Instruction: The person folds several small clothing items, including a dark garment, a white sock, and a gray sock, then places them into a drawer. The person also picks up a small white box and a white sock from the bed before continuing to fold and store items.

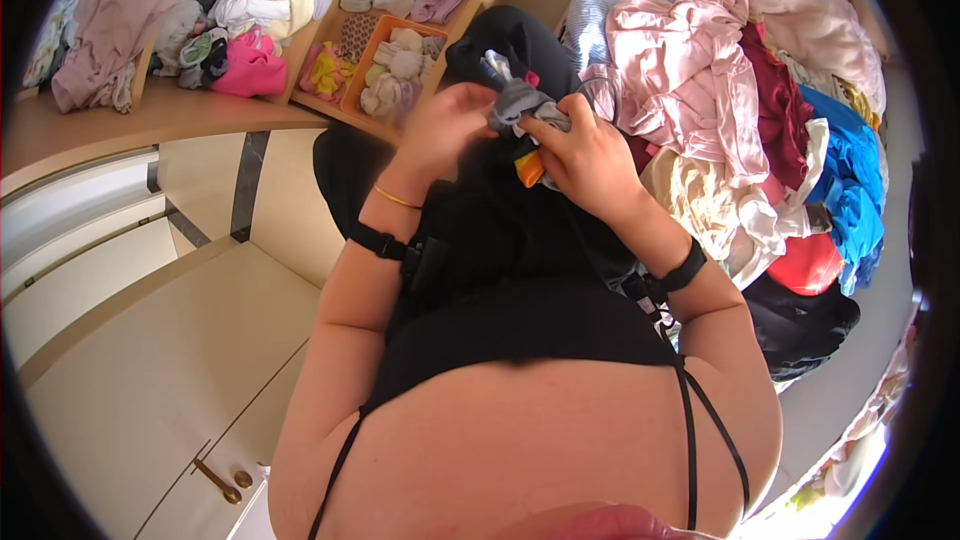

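Over my black-clothed lap, my right hand [589, 154] grips a bunched grey cloth item [517, 103], perhaps a sock. My left hand [450, 127] is at the left side of the same grey cloth; its fingertips are partly hidden, so its hold on the cloth is unclear. An orange-yellow piece of fabric [529, 169] shows below the grey cloth, beside my right fingers. White and blue small cloth [495, 66] sticks up above it. An orange basket [361, 67] with rolled light-coloured socks [397, 79] stands beyond my left hand.
Wooden drawer compartments [225, 106] with folded and bunched clothes lie at the upper left. A large heap with a pink garment [675, 67], a blue garment [851, 172] and a red item [806, 266] lies on the right. A white door [187, 330] with a brass handle stands lower left.
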`<state>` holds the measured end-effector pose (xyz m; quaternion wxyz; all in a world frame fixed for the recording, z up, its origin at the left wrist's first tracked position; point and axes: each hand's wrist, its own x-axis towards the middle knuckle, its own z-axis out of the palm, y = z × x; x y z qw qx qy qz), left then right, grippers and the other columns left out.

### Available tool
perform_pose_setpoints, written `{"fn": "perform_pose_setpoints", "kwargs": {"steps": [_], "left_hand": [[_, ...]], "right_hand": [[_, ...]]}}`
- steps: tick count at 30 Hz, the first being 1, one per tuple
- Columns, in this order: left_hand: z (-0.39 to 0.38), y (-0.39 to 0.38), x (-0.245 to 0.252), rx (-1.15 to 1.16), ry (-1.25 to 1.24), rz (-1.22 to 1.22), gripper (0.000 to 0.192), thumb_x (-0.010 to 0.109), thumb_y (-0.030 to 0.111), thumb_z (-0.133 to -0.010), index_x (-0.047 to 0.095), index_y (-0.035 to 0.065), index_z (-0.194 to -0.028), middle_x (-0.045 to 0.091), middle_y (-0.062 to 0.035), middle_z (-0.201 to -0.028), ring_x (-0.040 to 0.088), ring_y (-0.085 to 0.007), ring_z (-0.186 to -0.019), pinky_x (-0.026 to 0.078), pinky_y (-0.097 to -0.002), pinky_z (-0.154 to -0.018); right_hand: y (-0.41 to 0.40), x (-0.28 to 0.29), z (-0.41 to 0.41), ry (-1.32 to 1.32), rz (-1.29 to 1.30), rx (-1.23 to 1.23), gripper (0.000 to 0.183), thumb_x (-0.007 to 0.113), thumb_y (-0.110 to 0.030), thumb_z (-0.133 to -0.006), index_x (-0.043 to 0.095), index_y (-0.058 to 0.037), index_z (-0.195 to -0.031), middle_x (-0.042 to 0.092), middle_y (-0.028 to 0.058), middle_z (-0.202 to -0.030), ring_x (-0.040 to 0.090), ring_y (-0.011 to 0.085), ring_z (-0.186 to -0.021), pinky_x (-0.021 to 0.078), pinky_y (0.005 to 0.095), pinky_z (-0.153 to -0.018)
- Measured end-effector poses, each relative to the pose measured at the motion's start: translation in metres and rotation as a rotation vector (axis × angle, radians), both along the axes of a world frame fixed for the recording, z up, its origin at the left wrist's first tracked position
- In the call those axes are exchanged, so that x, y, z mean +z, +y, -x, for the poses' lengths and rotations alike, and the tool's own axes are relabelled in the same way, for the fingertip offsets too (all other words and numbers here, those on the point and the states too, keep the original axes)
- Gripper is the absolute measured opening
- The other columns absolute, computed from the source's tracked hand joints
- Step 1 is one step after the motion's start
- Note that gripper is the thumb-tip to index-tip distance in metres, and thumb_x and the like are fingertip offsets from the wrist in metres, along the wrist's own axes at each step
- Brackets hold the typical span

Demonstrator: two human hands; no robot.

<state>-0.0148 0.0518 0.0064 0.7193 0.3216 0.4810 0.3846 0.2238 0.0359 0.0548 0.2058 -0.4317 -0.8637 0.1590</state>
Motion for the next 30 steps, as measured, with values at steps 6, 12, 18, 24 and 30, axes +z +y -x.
{"fn": "perform_pose_setpoints", "kwargs": {"steps": [6, 12, 18, 24, 30], "left_hand": [[0.006, 0.008, 0.001, -0.222, 0.267, -0.13, 0.015, 0.06, 0.003, -0.097, 0.061, 0.0003, -0.112, 0.067, -0.0066, -0.106, 0.065, -0.012, -0.089, 0.055, -0.0256, -0.074], [0.0, -0.007, -0.013, 0.42, -0.337, 0.062, 0.02, 0.051, 0.02, -0.107, 0.059, 0.0022, -0.111, 0.068, -0.0107, -0.104, 0.067, -0.0166, -0.083, 0.058, -0.0284, -0.074], [0.001, -0.001, 0.002, 0.344, -0.115, 0.01, 0.017, 0.056, 0.018, -0.105, 0.058, 0.0019, -0.11, 0.066, -0.0111, -0.107, 0.066, -0.0165, -0.082, 0.057, -0.0292, -0.074], [-0.013, -0.002, 0.011, 0.472, 0.806, -0.736, 0.027, 0.074, 0.015, -0.093, 0.061, 0.0003, -0.111, 0.063, -0.0061, -0.106, 0.061, -0.011, -0.08, 0.052, -0.0243, -0.072], [-0.024, -0.008, 0.03, -0.076, 0.851, -0.722, 0.033, 0.083, 0.023, -0.084, 0.066, 0.0024, -0.103, 0.065, -0.0008, -0.089, 0.059, -0.0084, -0.08, 0.048, -0.0257, -0.068]], "right_hand": [[0.008, -0.003, 0.01, -0.137, 0.062, -0.015, 0.034, 0.07, -0.016, -0.08, 0.068, -0.0175, -0.114, 0.05, 0.0134, -0.097, 0.066, 0.0291, -0.076, 0.0564, 0.0399, -0.067], [0.003, -0.013, 0.001, -0.043, 0.088, -0.063, 0.036, 0.071, -0.018, -0.079, 0.066, -0.0165, -0.115, 0.051, 0.0139, -0.1, 0.067, 0.0312, -0.077, 0.057, 0.0416, -0.067], [0.001, -0.013, -0.005, 0.018, 0.06, -0.036, 0.038, 0.073, -0.019, -0.08, 0.067, -0.018, -0.118, 0.051, 0.0138, -0.105, 0.067, 0.0316, -0.075, 0.0572, 0.0415, -0.067], [0.0, 0.006, -0.008, 0.181, 0.084, -0.045, 0.031, 0.072, -0.019, -0.087, 0.071, -0.0179, -0.118, 0.055, 0.0136, -0.103, 0.067, 0.033, -0.075, 0.0569, 0.0403, -0.07], [0.013, 0.013, -0.014, 0.551, 0.122, -0.219, 0.041, 0.069, -0.006, -0.092, 0.057, -0.0078, -0.132, 0.064, 0.0157, -0.101, 0.071, 0.0343, -0.084, 0.0569, 0.0363, -0.074]]}}
